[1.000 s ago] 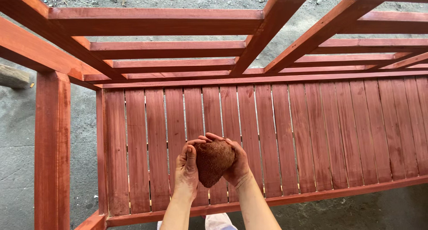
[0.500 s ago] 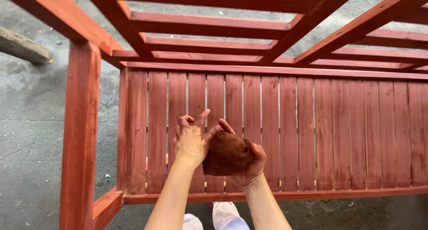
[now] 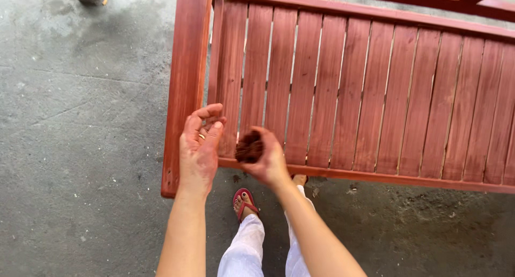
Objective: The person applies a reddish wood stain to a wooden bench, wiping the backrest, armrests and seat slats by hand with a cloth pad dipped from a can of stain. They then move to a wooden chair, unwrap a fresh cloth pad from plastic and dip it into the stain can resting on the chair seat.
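The right hand (image 3: 266, 160) is closed around a dark reddish-brown wad (image 3: 249, 146) — looks like a stain-soaked rag or fibre pad, hard to tell which. It sits just above the front rail of the red slatted wooden bench (image 3: 375, 94). The left hand (image 3: 198, 148) is loose, fingers half-curled, holding nothing. That wad probably handles soft, light and squishy — likely damp and a bit messy, so bunch it in the fingers, not pinch an edge.

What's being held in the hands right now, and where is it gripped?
The right hand grips a dark reddish-brown, stained wad, fingers wrapped around its right side. The left hand is open beside it and holds nothing.
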Tool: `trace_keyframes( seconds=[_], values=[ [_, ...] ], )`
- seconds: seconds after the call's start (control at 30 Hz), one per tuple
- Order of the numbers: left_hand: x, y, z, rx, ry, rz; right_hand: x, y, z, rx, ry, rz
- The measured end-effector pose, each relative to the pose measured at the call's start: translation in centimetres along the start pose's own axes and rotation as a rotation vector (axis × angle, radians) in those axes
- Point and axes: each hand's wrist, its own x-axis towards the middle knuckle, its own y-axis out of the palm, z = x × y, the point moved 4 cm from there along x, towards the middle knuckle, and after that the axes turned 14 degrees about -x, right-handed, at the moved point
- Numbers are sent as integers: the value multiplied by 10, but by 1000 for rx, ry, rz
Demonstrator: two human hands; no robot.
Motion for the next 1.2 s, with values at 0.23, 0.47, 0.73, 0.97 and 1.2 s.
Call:
trace_keyframes(
  seconds=[0.23, 0.47, 0.73, 0.97, 1.2],
  values=[
    [-42, -17, -8, 14, -75, 52, -32, 101, 34, -621, -26, 279],
    [-67, 8, 39, 96, -211, 72, -62, 37, -35, -732, -128, 147],
    [-96, 108, 114, 303, -238, 128, -127, -131, -183, -782, -28, 100],
    [-120, 218, 173, 199, -314, 122, -191, -315, -334, -866, 111, 40],
    [-131, 313, 244, 154, -357, 115, -208, -468, -416, -644, 401, -384]
  ],
)
